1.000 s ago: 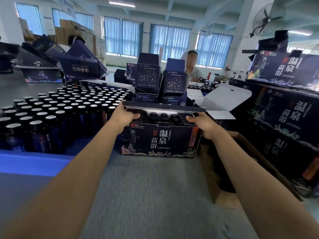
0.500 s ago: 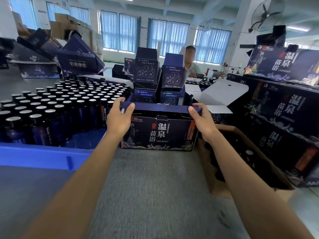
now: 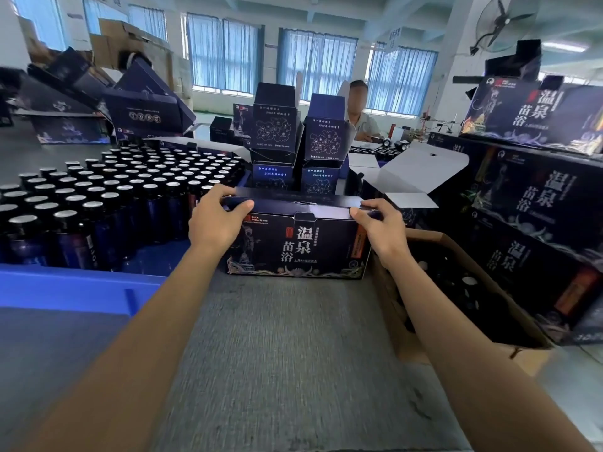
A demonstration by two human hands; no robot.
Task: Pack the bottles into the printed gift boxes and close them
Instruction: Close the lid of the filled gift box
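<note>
Dark navy printed cardboard gift box (image 3: 303, 249) sits on the grey felt tabletop (image 3: 277, 337), just right of the blue plastic crate (image 3: 65, 288) of dark, silver-capped bottles (image 3: 114, 194). Lid lies flat down, with a tab showing mid-front. Large white Chinese lettering, gold line-art along the base. My left hand (image 3: 217, 221) grips the top left corner, fingers curled over the lid, thumb on the front edge. My right hand (image 3: 380, 231) pinches the top right corner the same way.
</note>
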